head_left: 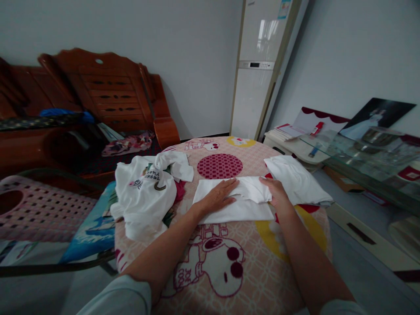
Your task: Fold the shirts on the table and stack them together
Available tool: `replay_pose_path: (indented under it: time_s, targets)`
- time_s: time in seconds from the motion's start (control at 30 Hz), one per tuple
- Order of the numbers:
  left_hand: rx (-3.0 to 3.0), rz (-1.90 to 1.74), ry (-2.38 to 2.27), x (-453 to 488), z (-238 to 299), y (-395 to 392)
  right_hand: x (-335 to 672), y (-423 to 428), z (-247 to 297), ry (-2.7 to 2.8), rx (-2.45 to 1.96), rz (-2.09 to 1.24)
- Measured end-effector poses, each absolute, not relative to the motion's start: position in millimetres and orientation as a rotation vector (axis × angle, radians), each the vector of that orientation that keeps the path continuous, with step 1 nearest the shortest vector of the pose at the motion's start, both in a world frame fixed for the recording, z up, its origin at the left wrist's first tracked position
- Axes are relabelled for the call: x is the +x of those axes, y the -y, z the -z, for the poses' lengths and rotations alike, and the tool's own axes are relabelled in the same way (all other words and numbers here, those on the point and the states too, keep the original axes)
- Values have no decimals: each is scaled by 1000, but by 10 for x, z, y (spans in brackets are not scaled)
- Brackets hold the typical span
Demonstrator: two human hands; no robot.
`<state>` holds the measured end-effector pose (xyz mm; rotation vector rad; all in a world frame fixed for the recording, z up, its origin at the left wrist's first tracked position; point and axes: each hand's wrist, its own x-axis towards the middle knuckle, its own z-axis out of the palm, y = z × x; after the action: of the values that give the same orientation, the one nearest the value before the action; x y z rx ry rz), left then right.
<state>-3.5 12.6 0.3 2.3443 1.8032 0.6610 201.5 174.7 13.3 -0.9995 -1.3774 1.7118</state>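
A white garment, partly folded into a flat rectangle, lies on the cloth-covered round table. My left hand rests flat on its left part with the fingers stretched out. At the garment's right end, my right hand pinches the folded-over edge between thumb and fingers. Left of the garment is a crumpled white shirt with dark lettering, heaped over some red and dark green fabric. A folded white cloth stack sits just beyond my right hand.
A wooden sofa stands at the back left, with a pink woven chair nearer. A tall air conditioner fills the corner. On the right are a low white cabinet and a glass shelf.
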Motion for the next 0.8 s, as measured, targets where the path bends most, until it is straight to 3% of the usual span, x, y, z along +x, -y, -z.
replay_pose_path:
  time_s: [0.23,0.53,0.63,0.8]
  targets:
    - [2442,-468,-1796,-5,-20,-131,1963,-1894,36,1428,-1138,-1540]
    - [2525,-358,-1818,-16,70,-167,2099,-2000,30,1905,-1344,-637]
    - [2527,-352,-1824,-10,62,-168,2030,-1834,-72,2093,-1045,-297]
    - [2526,-360,-1831,-9,117,-181,1743,-1564,-8,2422,-415,-295]
